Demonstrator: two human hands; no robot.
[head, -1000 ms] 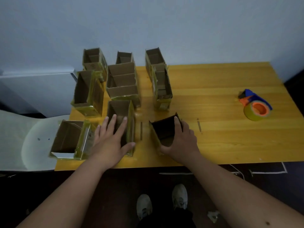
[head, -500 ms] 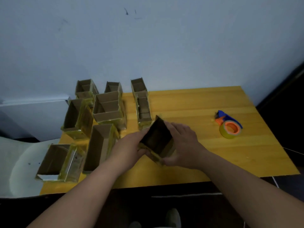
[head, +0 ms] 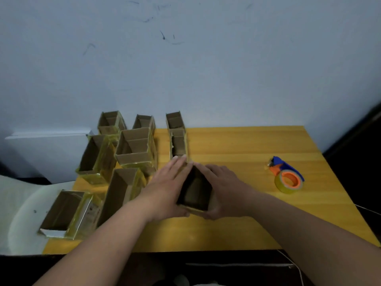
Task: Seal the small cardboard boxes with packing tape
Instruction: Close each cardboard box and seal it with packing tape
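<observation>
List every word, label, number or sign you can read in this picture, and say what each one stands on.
No text here can be read.
Near-left box: its side bears dark marks that may be print, too blurred to read.
Tape dispenser: no lettering shows.
Box between the hands: no print visible.
Wall: dark scuffs only, no writing.

Open dark box, tape dispenser right
</observation>
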